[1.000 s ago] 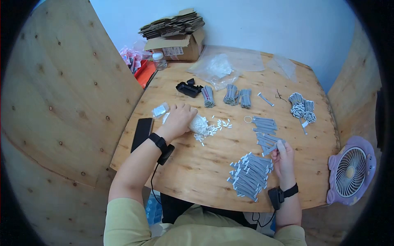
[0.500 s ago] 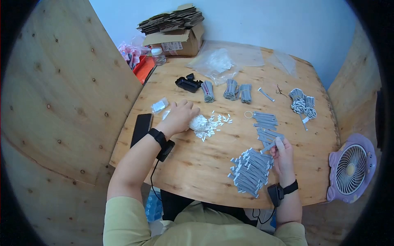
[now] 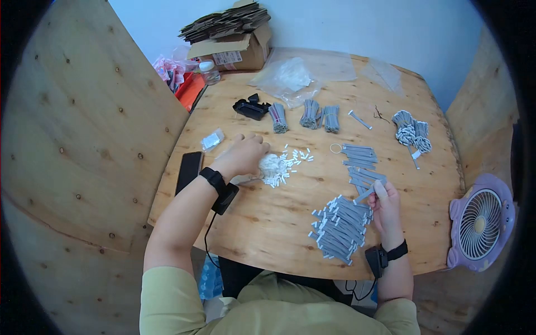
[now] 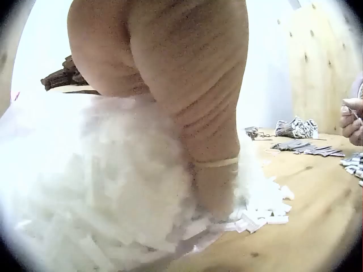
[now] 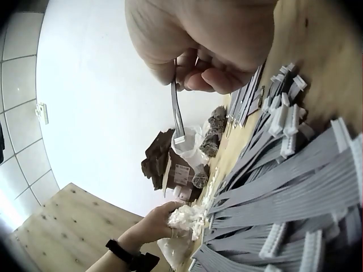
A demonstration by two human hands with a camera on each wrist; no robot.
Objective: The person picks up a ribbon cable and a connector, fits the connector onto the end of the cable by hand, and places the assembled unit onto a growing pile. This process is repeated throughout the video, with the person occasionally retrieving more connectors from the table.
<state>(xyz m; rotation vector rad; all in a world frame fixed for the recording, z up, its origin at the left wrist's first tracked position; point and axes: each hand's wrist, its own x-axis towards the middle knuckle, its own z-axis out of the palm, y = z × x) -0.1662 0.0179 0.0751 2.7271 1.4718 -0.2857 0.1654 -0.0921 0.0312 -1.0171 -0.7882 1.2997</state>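
Ribbon cable (image 3: pixel 365 195) slants connector-first (image 5: pixel 180 139) toward near left, angle unchanged, pinched by the right hand (image 3: pixel 387 206); finger state unclear on the left hand (image 3: pixel 243 157).

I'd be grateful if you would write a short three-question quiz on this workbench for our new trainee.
1. Multiple choice: what is the right hand pinching?
A) a cardboard box
B) a plastic jar
C) a gray ribbon cable
2. True or false: the smartphone lies nearer the left hand than the right hand.
3. Short answer: what loose items lie heaped beside the left hand?

Key:
1. C
2. True
3. Small white plastic pieces; whether the left hand grips any of them cannot be told.
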